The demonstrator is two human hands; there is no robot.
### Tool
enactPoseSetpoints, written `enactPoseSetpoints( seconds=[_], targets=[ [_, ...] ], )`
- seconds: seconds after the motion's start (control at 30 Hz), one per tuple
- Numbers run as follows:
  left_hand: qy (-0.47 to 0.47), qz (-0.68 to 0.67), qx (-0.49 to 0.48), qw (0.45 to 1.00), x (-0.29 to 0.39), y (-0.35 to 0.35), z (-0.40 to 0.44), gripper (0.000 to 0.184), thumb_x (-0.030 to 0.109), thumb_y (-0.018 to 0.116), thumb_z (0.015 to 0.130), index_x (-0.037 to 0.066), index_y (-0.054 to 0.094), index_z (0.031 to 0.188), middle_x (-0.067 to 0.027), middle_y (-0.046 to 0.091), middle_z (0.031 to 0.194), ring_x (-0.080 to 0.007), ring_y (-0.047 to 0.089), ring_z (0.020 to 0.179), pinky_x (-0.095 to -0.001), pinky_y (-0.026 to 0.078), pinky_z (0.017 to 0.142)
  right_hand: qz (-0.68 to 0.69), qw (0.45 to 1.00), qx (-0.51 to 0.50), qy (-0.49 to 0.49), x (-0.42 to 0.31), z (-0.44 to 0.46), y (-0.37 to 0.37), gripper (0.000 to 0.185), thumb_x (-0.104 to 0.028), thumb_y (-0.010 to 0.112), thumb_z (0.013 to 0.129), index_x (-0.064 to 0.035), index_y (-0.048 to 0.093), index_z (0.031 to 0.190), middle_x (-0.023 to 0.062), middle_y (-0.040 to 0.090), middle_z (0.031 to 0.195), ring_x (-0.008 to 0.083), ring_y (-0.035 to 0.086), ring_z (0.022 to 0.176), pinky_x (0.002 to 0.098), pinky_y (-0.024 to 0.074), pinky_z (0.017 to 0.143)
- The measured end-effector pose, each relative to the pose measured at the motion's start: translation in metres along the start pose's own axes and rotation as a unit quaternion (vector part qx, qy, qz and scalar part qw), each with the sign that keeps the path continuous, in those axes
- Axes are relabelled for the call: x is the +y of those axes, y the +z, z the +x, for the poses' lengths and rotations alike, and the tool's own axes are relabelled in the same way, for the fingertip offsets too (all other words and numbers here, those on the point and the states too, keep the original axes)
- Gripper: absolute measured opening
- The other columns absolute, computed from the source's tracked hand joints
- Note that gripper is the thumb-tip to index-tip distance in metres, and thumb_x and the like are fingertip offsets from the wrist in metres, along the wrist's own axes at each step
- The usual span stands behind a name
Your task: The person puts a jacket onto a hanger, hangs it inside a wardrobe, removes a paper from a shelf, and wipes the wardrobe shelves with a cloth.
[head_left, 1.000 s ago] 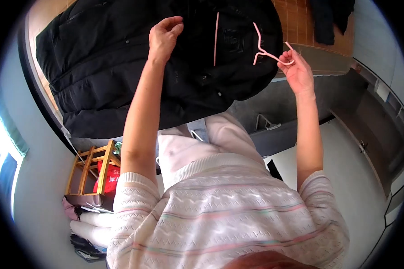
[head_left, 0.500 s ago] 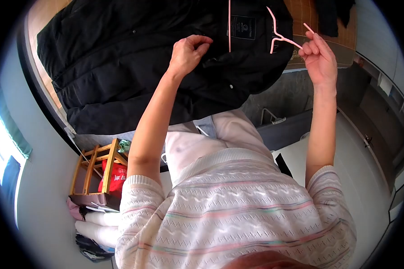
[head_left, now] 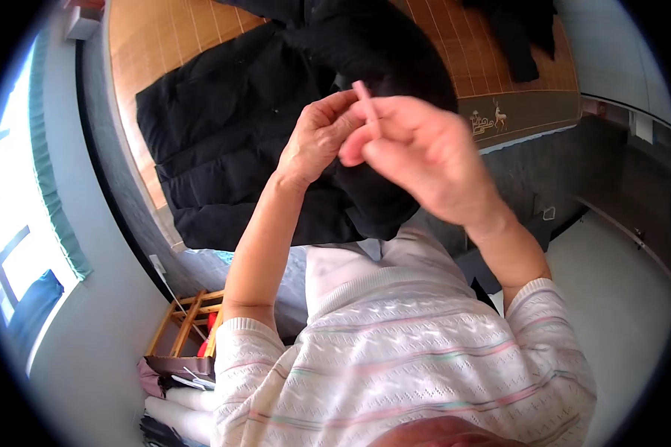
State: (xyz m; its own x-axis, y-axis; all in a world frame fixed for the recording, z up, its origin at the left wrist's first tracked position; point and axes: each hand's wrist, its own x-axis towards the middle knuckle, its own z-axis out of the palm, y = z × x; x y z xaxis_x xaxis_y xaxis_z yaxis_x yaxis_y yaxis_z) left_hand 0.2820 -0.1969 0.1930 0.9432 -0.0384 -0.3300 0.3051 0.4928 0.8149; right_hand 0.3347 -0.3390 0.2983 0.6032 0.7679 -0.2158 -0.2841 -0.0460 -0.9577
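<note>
A black padded jacket (head_left: 231, 141) lies spread over the bed's edge in front of me. Above its collar end, my right hand (head_left: 417, 149) is closed on a pink hanger (head_left: 364, 104), of which only a short end shows past the fingers. My left hand (head_left: 324, 138) is right beside it over the jacket, fingers pinched together; its fingertips are partly hidden, and what they hold cannot be made out. The rest of the hanger is hidden behind my hands or the jacket.
A bed with a woven brown mat (head_left: 484, 45) holds another dark garment (head_left: 518, 37) at the back right. A wooden rack (head_left: 186, 328) stands at lower left, near a window (head_left: 15, 231).
My right hand has swung left with the hanger and now meets my left hand over the jacket. The view has shifted, and the jacket's collar area is bunched, its label out of sight.
</note>
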Motion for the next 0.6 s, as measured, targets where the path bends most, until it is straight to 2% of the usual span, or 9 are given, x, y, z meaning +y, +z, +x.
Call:
enactPoseSetpoints(
  seconds=[0.07, 0.13, 0.2, 0.23, 0.33, 0.4, 0.47, 0.53, 0.6],
  targets=[
    [0.02, -0.058, 0.051, 0.997, 0.023, 0.003, -0.023, 0.032, 0.021, 0.062, 0.085, -0.002, 0.056, 0.106, -0.0051, 0.061, 0.087, -0.0105, 0.059, 0.075, -0.0227, 0.049, 0.064, -0.059, 0.998, -0.033, 0.004, -0.003, 0.003, 0.031, 0.025, -0.002, 0.05, 0.086, 0.0062, 0.048, 0.11, 0.0097, 0.062, 0.09, 0.0118, 0.058, 0.084, 0.0242, 0.0464, 0.078],
    [-0.039, -0.103, 0.118, 0.987, 0.031, 0.001, -0.037, 0.028, 0.022, 0.064, 0.084, 0.0, 0.058, 0.099, -0.0027, 0.06, 0.08, -0.0087, 0.058, 0.068, -0.0203, 0.048, 0.06, -0.2, 0.975, -0.089, -0.034, -0.005, 0.006, 0.054, 0.03, 0.0, 0.055, 0.082, 0.0048, 0.047, 0.111, 0.0112, 0.062, 0.091, 0.0146, 0.06, 0.083, 0.0257, 0.0466, 0.076],
    [-0.073, -0.092, 0.174, 0.978, 0.04, -0.009, -0.058, 0.024, 0.024, 0.063, 0.084, 0.003, 0.059, 0.093, -0.0006, 0.058, 0.075, -0.0064, 0.054, 0.062, -0.0182, 0.044, 0.054, -0.229, 0.967, -0.084, -0.069, -0.002, 0.002, 0.083, 0.032, 0.001, 0.059, 0.077, 0.0027, 0.05, 0.108, 0.0113, 0.061, 0.091, 0.0196, 0.061, 0.08, 0.0267, 0.0466, 0.074],
    [-0.048, -0.085, 0.177, 0.979, 0.046, -0.011, -0.07, 0.023, 0.024, 0.062, 0.084, 0.002, 0.059, 0.093, -0.0008, 0.059, 0.076, -0.0066, 0.054, 0.063, -0.0186, 0.044, 0.055, -0.215, 0.967, -0.068, -0.116, 0.001, 0.0, 0.094, 0.029, 0.002, 0.062, 0.075, 0.0006, 0.054, 0.103, 0.0117, 0.06, 0.091, 0.0236, 0.061, 0.081, 0.0283, 0.047, 0.074],
    [0.066, -0.101, 0.136, 0.983, 0.06, -0.036, -0.112, 0.021, 0.017, 0.056, 0.088, -0.001, 0.056, 0.098, -0.0002, 0.059, 0.081, -0.0081, 0.056, 0.066, -0.0198, 0.047, 0.058, -0.311, 0.885, 0.001, -0.346, -0.017, 0.008, 0.079, 0.022, -0.013, 0.062, 0.081, -0.0015, 0.059, 0.1, 0.0133, 0.063, 0.093, 0.0216, 0.062, 0.084, 0.0308, 0.0502, 0.076],
    [0.074, -0.137, 0.18, 0.971, 0.06, -0.065, -0.138, 0.022, 0.014, 0.054, 0.088, -0.001, 0.055, 0.105, -0.003, 0.061, 0.086, -0.0107, 0.059, 0.071, -0.0198, 0.049, 0.061, -0.185, 0.961, 0.091, -0.183, -0.018, 0.002, 0.047, 0.023, -0.017, 0.06, 0.084, -0.004, 0.06, 0.103, 0.0087, 0.061, 0.103, 0.0155, 0.06, 0.091, 0.0298, 0.048, 0.079],
    [0.115, -0.208, 0.161, 0.958, 0.048, -0.109, -0.173, 0.03, 0.014, 0.055, 0.088, -0.001, 0.052, 0.114, -0.0079, 0.063, 0.093, -0.0155, 0.063, 0.08, -0.0215, 0.051, 0.066, -0.141, 0.97, 0.154, -0.123, 0.016, 0.02, 0.001, 0.028, -0.024, 0.058, 0.086, -0.0067, 0.06, 0.108, 0.0059, 0.06, 0.107, 0.0128, 0.057, 0.094, 0.0278, 0.0456, 0.081],
    [0.149, -0.243, 0.108, 0.952, 0.061, -0.105, -0.197, 0.033, 0.022, 0.065, 0.081, 0.001, 0.057, 0.105, -0.0097, 0.064, 0.099, -0.0197, 0.064, 0.089, -0.0231, 0.053, 0.071, -0.101, 0.977, 0.185, 0.046, 0.102, 0.043, -0.038, 0.044, -0.038, 0.056, 0.086, -0.0077, 0.054, 0.118, 0.0081, 0.057, 0.112, 0.0168, 0.053, 0.104, 0.032, 0.0441, 0.084],
    [0.134, -0.206, 0.137, 0.96, 0.069, -0.106, -0.213, 0.029, 0.02, 0.069, 0.078, 0.001, 0.059, 0.098, -0.0076, 0.065, 0.091, -0.0141, 0.064, 0.074, -0.0188, 0.051, 0.062, -0.025, 0.959, 0.143, 0.242, 0.145, 0.053, -0.009, 0.051, -0.047, 0.049, 0.088, -0.0072, 0.051, 0.12, 0.0063, 0.058, 0.112, 0.0181, 0.05, 0.109, 0.0354, 0.0384, 0.093]
  ],
)
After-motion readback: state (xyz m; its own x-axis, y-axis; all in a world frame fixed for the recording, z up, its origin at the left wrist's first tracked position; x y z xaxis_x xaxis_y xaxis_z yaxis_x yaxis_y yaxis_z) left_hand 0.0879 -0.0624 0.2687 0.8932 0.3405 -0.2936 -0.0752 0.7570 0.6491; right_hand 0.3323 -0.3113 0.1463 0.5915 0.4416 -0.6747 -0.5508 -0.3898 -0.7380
